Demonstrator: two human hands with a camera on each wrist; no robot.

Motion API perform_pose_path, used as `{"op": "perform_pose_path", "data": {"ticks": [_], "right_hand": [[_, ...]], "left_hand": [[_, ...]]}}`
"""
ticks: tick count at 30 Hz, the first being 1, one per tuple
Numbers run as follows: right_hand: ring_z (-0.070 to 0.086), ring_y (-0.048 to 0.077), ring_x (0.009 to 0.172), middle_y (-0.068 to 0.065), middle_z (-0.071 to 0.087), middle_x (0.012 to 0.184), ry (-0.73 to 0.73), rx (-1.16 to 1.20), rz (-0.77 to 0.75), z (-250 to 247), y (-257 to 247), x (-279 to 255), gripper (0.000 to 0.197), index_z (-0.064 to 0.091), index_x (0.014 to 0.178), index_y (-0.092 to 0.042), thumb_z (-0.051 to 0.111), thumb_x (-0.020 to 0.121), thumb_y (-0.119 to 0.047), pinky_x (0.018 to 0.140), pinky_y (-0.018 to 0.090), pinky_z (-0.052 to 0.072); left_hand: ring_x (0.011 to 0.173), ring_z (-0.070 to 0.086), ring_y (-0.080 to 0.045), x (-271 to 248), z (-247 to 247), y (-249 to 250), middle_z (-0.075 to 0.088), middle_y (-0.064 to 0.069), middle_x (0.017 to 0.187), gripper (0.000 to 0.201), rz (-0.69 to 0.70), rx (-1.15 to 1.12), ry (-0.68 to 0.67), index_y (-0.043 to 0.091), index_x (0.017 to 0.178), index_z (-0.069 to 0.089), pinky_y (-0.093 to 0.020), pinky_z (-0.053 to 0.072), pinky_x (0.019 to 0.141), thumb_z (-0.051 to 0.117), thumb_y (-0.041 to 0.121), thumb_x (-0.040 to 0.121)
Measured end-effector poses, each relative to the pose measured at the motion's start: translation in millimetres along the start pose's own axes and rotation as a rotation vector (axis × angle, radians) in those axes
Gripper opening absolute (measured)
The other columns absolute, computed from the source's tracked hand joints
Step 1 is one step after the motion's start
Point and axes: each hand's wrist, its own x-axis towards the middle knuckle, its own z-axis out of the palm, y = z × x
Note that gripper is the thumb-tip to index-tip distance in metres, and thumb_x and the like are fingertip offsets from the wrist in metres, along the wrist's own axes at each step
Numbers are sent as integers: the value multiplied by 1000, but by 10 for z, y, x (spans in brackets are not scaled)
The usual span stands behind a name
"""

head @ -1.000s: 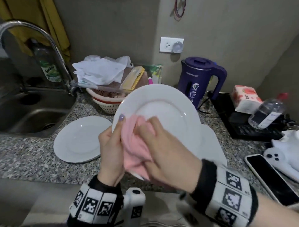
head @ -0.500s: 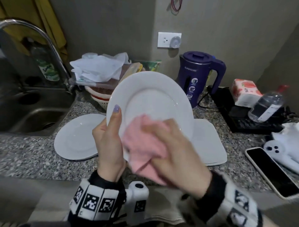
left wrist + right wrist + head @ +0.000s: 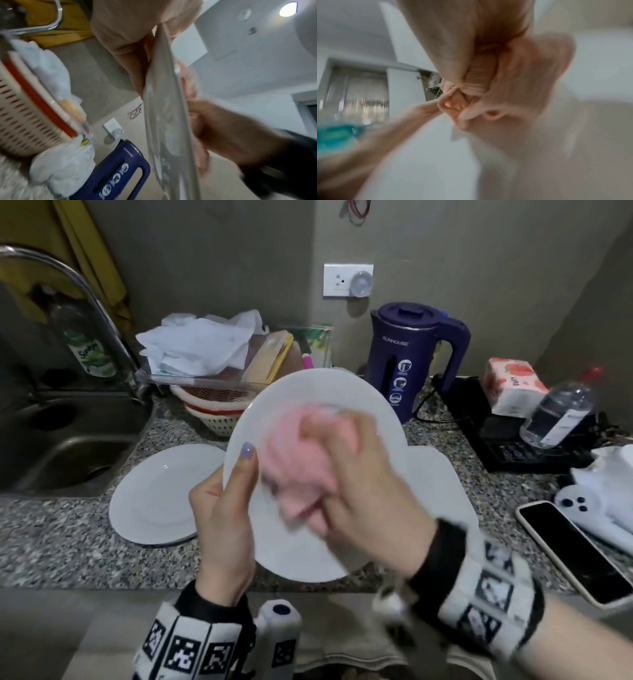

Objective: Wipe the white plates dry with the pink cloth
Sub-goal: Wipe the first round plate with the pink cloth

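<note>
Far left by sink: green-labelled bottle, script begins "Sun", rest unreadable. Flat on speckled surface: second white plate. Centre: white plate held tilted above surface, left hand grip clamped on its left rim; right hand grip bunched around pink cloth, pressed to plate face, blurred. Right: purple kettle marked "SUNHOUSE"; tissue pack, print illegible; phone.

R hand w/ pink cloth slid from held plate lower-left rim up to plate centre.
</note>
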Motion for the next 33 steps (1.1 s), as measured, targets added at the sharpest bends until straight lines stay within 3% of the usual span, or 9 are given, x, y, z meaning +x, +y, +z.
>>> {"op": "perform_pose_path", "data": {"ticks": [3, 8, 13, 16, 20, 23, 25, 29, 33], "right_hand": [[46, 38, 92, 13, 31, 118, 160, -168, 139, -345, 252, 310, 67, 27, 136, -16, 47, 72, -10, 80, 52, 48], [45, 34, 98, 7, 34, 117, -118, -2, -166, 24, -183, 147, 70, 24, 132, -27, 46, 67, -19, 75, 53, 49], [49, 37, 82, 10, 34, 112, 94, -292, 137, -346, 205, 378, 61, 32, 130, -19, 44, 70, -20, 70, 44, 44], [46, 31, 78, 3, 29, 106, -107, -227, 173, -163, 64, 44, 68, 27, 133, -21, 37, 69, -42, 68, 38, 40], [50, 25, 95, -5, 26, 111, -369, 70, 16, 131, -337, -339, 72, 19, 133, -38, 51, 68, -41, 71, 33, 41], [48, 31, 100, 1, 28, 117, -72, -48, -30, -54, -72, -18, 77, 17, 133, -39, 56, 72, -11, 71, 44, 52], [47, 33, 98, 5, 30, 116, 89, -210, 47, -358, 184, 185, 75, 23, 131, -35, 55, 69, -7, 68, 46, 52], [40, 29, 103, 1, 27, 115, -55, -338, 109, -268, 235, -134, 73, 26, 132, -38, 55, 67, -21, 65, 38, 45], [43, 28, 104, 0, 31, 128, -111, -190, -103, 218, -92, -464, 80, 31, 131, -43, 58, 61, -15, 69, 37, 47]], "left_hand": [[77, 56, -16, 7, 30, 25, 64, -1, 76, 24, 27, 11, -25, 19, 68, 71, -33, 47, 70, 65, 36, 84], [64, 40, -16, 78, 14, 27, 44, -6, 65, 23, 80, 59, 68, 13, 63, 57, -29, 31, 55, 65, 30, 76], [71, 65, -4, 19, 6, 83, 72, 11, 76, 19, 28, -81, 50, 13, 81, 70, -19, 53, 63, 57, 20, 93], [75, 66, -5, 22, 26, 66, 73, 9, 78, 23, 7, -78, 79, 14, 81, 74, -20, 54, 67, 56, 19, 94], [68, 51, -12, 27, -30, 60, 54, -2, 69, 25, -4, -8, 126, 8, 76, 60, -22, 45, 60, 61, 27, 91], [71, 61, -11, -18, -47, 113, 67, 4, 71, 22, 37, -34, 86, 17, 69, 71, -23, 52, 66, 62, 31, 84], [92, 69, -15, -27, -24, 151, 76, 3, 93, 25, 43, -82, 78, 11, 91, 74, -28, 56, 81, 59, 29, 84], [90, 69, -11, -8, 56, 118, 76, 6, 91, 19, 49, -130, 136, 11, 97, 72, -27, 55, 79, 57, 23, 92], [80, 61, -12, -38, 109, 39, 67, 4, 79, 23, 67, -79, 144, 20, 68, 75, -25, 52, 75, 63, 27, 86]]}}
